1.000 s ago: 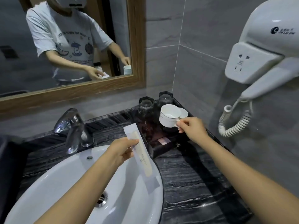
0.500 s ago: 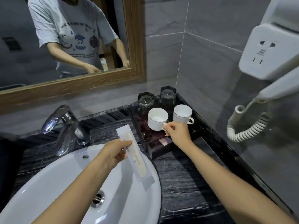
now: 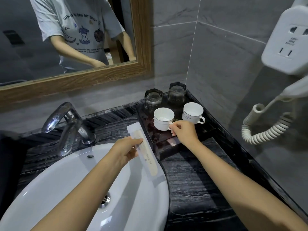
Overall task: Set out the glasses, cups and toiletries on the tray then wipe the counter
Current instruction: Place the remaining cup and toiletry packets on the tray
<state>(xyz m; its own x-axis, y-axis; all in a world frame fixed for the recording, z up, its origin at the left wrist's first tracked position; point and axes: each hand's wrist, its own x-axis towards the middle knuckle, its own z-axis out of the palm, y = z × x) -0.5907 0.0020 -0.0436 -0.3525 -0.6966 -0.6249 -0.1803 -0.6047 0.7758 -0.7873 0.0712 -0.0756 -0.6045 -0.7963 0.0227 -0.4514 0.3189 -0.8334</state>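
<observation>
A dark tray (image 3: 210, 130) stands in the back right corner of the black marble counter (image 3: 191, 180). Two clear glasses (image 3: 153, 99) (image 3: 177, 94) stand at its back. In front of them stand two white cups: the left cup (image 3: 163, 118) and the right cup (image 3: 192, 113). My right hand (image 3: 185, 132) pinches the left cup's handle; the cup rests upright on the tray. My left hand (image 3: 125, 150) holds a wrapped comb (image 3: 145, 152) over the sink's right rim. A small pinkish packet (image 3: 173, 141) lies in the tray's front compartment.
A white sink (image 3: 83, 189) with a chrome tap (image 3: 66, 124) fills the left. A wood-framed mirror (image 3: 83, 80) hangs behind it. A wall hairdryer unit (image 3: 286, 44) with a coiled cord (image 3: 266, 129) projects at the right, above the counter.
My right hand has lowered the left cup from mid-air onto the tray, beside the other cup. My left hand with the comb has stayed over the sink.
</observation>
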